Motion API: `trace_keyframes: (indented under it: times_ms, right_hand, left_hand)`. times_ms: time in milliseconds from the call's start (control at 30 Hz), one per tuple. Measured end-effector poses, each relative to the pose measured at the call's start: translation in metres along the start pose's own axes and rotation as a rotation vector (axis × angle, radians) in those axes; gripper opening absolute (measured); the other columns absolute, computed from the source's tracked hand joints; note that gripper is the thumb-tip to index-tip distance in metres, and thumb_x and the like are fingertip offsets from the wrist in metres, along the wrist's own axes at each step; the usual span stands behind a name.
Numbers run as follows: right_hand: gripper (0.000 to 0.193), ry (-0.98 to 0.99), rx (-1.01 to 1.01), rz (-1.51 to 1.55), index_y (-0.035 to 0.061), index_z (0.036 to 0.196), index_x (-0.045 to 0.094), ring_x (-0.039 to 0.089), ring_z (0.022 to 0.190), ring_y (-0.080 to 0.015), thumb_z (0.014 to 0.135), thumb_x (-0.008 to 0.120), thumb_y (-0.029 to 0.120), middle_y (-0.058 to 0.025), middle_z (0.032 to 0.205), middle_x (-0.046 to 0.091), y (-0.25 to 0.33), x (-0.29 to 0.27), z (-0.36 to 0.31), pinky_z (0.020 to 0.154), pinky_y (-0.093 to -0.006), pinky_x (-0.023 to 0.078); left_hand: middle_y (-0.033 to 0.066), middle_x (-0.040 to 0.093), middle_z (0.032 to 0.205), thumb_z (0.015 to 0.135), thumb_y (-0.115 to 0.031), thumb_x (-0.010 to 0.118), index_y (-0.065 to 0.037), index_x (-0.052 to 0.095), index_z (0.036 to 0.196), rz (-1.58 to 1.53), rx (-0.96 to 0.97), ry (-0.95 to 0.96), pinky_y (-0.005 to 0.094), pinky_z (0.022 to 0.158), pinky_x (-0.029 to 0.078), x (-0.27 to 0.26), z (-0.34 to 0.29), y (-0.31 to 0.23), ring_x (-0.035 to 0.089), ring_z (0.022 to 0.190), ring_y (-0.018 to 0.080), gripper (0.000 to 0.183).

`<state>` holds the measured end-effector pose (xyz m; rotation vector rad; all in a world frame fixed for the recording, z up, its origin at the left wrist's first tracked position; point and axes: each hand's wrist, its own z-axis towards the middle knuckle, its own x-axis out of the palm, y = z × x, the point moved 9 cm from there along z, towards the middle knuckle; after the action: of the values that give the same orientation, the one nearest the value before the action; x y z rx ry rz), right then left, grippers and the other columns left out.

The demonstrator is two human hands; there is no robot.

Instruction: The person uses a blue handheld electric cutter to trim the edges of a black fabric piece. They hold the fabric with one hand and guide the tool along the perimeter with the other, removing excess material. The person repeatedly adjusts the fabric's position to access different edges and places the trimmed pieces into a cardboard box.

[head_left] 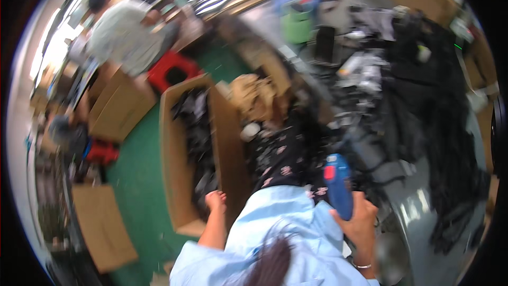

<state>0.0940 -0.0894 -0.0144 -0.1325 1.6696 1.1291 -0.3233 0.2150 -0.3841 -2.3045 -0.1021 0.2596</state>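
In my right hand (362, 214) is a blue handheld power tool (338, 184) with a red button. My fingers wrap round its lower end; its exact kind is blurred. My left hand (216, 200) hangs over the near part of a tall open cardboard box (230, 148) on my left. Its fingers are curled closed, and whether they hold anything cannot be made out. Dark, crumpled pieces, plastic or fabric, (197, 127) fill the box below that hand.
On my right a grey table (418, 206) carries a heap of black fabric (423, 111) and shiny clear wrappers (365, 71). A green container (296, 24) stands farther back. Brown paper (256, 98) lies beyond my lap. Left are a red stool (174, 69), flat cardboard (103, 225) and two other people.
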Motion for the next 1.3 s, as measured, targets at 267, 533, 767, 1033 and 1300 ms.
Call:
trace_keyframes:
  times_ms: [267, 533, 767, 1033, 1300]
  right_hand:
    - [0.046, -0.382, -0.112, 0.143, 0.0016, 0.094, 0.056, 0.059, 0.053, -0.0278, 0.066, 0.080, 0.029, -0.0117, 0.061, 0.058, -0.008, -0.046, -0.015, 0.050, -0.0359, 0.048]
    - [0.049, -0.594, 0.023, 0.198, -0.0051, 0.085, 0.056, 0.061, 0.053, -0.0264, 0.064, 0.084, 0.029, -0.0141, 0.065, 0.060, -0.055, -0.069, -0.047, 0.050, -0.0339, 0.049]
    - [0.048, -0.624, 0.164, 0.268, -0.0034, 0.084, 0.055, 0.062, 0.054, -0.0264, 0.064, 0.084, 0.030, -0.0134, 0.066, 0.062, -0.081, -0.068, -0.062, 0.051, -0.0332, 0.050]
    - [0.048, -0.654, 0.247, 0.407, -0.0020, 0.088, 0.054, 0.066, 0.059, -0.0252, 0.064, 0.084, 0.026, -0.0124, 0.069, 0.064, -0.100, -0.069, -0.060, 0.057, -0.0318, 0.053]
    - [0.049, -0.671, 0.296, 0.734, -0.0007, 0.097, 0.049, 0.069, 0.072, -0.0202, 0.069, 0.082, 0.023, -0.0120, 0.080, 0.069, -0.096, -0.091, -0.026, 0.068, -0.0318, 0.053]
  left_hand:
    - [0.0033, 0.060, 0.080, 0.093, -0.020, 0.056, -0.004, 0.057, 0.099, 0.052, 0.710, 0.962, 0.0198, 0.061, 0.044, 0.348, -0.315, -0.210, 0.054, 0.065, 0.0089, 0.017]
    - [0.0098, 0.062, 0.087, 0.087, -0.015, 0.059, -0.001, 0.061, 0.100, 0.388, 1.555, 1.511, 0.0270, 0.069, 0.045, 0.526, -0.619, -0.160, 0.059, 0.078, 0.0179, 0.019]
    - [0.0164, 0.055, 0.103, 0.072, -0.021, 0.071, -0.002, 0.043, 0.119, 1.040, 2.065, 0.812, 0.0483, 0.084, 0.038, 0.608, -0.633, -0.117, 0.054, 0.101, 0.0319, 0.058]
    - [0.0152, 0.059, 0.092, 0.083, -0.013, 0.054, -0.001, 0.053, 0.106, 0.030, 1.424, 1.141, 0.0407, 0.081, 0.046, 0.559, -0.633, -0.286, 0.059, 0.088, 0.0260, 0.026]
    - [0.0145, 0.060, 0.107, 0.094, -0.015, 0.045, -0.003, 0.054, 0.097, -0.511, 0.098, 1.536, 0.0474, 0.106, 0.036, 0.469, -0.529, -0.223, 0.052, 0.115, 0.0278, 0.015]
